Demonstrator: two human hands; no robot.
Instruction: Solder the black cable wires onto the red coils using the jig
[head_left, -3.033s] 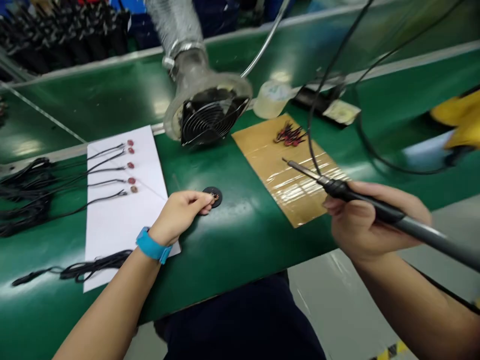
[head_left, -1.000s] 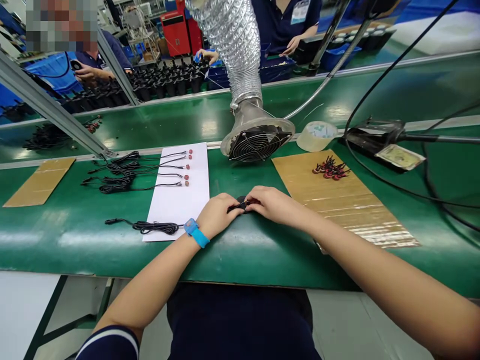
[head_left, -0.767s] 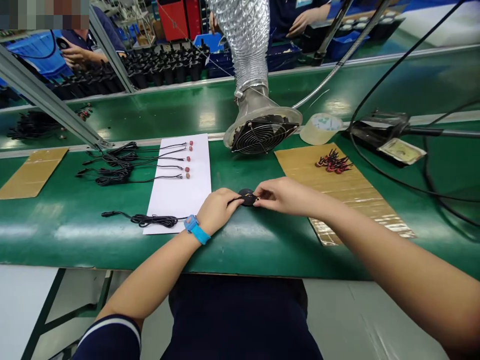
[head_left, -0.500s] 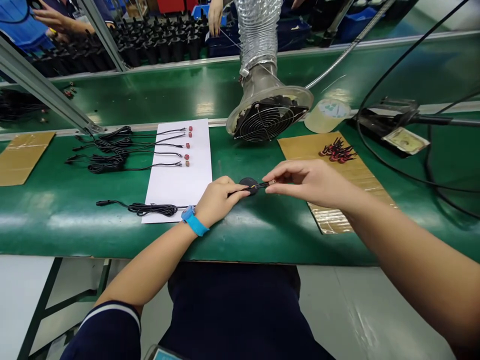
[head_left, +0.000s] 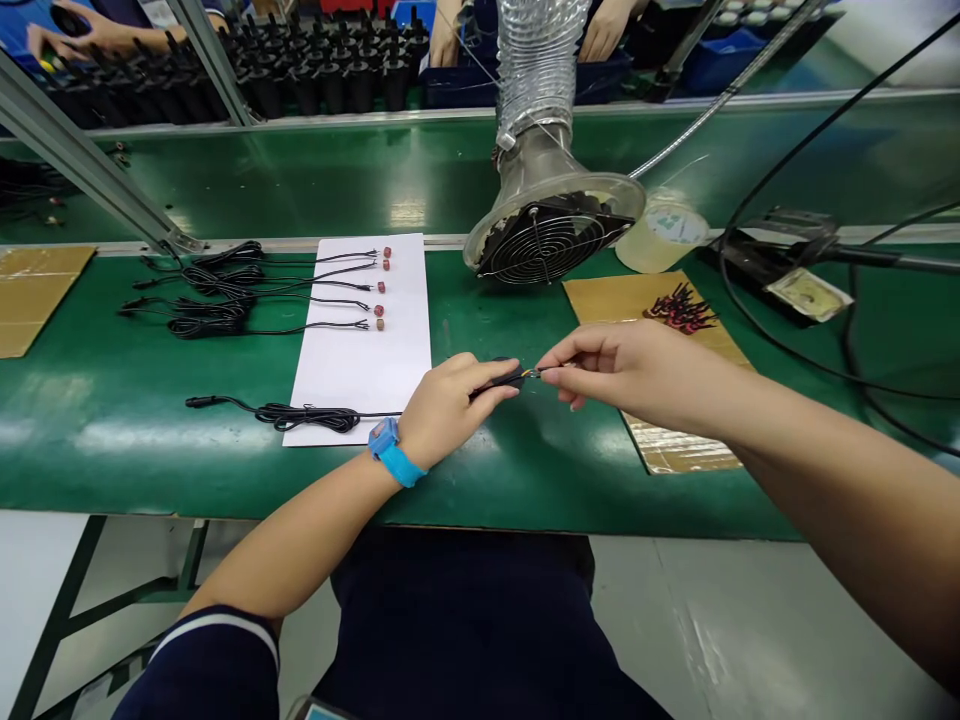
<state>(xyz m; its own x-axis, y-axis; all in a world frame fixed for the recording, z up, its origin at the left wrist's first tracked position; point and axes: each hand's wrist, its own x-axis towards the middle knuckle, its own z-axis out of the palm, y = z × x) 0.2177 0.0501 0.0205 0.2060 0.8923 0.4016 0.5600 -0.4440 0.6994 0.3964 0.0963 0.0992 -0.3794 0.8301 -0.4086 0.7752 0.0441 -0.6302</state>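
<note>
My left hand (head_left: 457,405), with a blue watch at the wrist, pinches the end of a black cable whose coil (head_left: 319,417) lies to its left, partly on a white sheet (head_left: 360,370). Fine wires stick out past my left fingertips toward my right hand (head_left: 607,372). The thumb and forefinger of my right hand are closed on the wire tips; any small part between them is too small to tell. A dark round piece (head_left: 510,372) sits on the green bench behind the left fingertips. Several black cables (head_left: 225,290) with small red parts (head_left: 381,287) lie at the upper left.
A fan hood (head_left: 551,235) on a silver duct hangs beyond my hands. Brown cardboard (head_left: 622,295) at right bears a pile of red and black pieces (head_left: 682,308). Behind it stand a round container (head_left: 661,235) and a black holder (head_left: 780,270). Other people's hands show across the bench.
Both hands have shifted slightly right in view, and the right fingers have closed in nearer the left fingertips over the wire ends. The camera view has moved a little.
</note>
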